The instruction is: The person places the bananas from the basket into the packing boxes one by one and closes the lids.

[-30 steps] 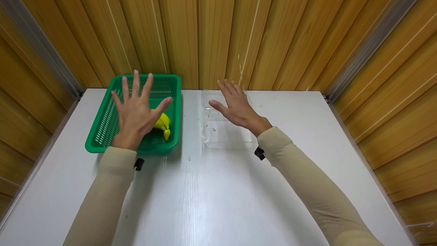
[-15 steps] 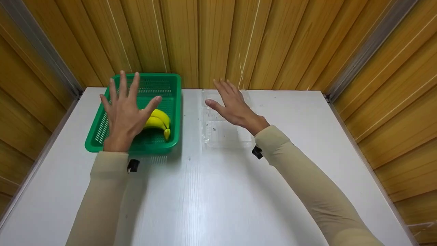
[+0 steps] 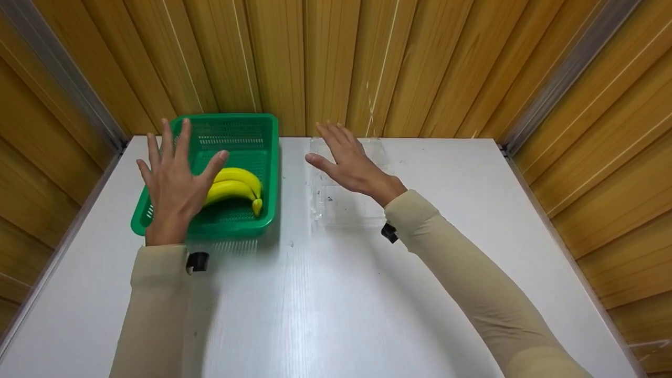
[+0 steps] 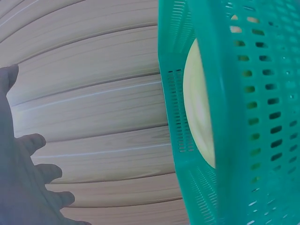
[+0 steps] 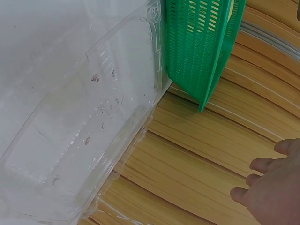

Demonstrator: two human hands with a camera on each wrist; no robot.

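My left hand (image 3: 176, 191) hovers with spread fingers above the left side of a green plastic basket (image 3: 270, 173), holding nothing. Inside the basket lies a bunch of yellow bananas (image 3: 239, 189), its stem end toward the right wall; the hand hides its left part in the head view. In the left wrist view, the basket rim (image 4: 220, 112) partly covers the bananas (image 4: 197, 103). My right hand (image 3: 349, 165), fingers straight and thumb apart, is held above a clear plastic clamshell box (image 3: 349, 207) that lies unfolded on the table. Nothing is in that hand.
The white table (image 3: 315, 304) ends at a wood-patterned wall (image 3: 331, 63) behind the basket and box. More wood-patterned panels stand at both sides. Small dark specks (image 5: 95, 78) show on the clear box.
My left hand has moved left and slightly toward me, uncovering more of the bananas. The right hand has drifted a little left. Basket and box have stayed in place.
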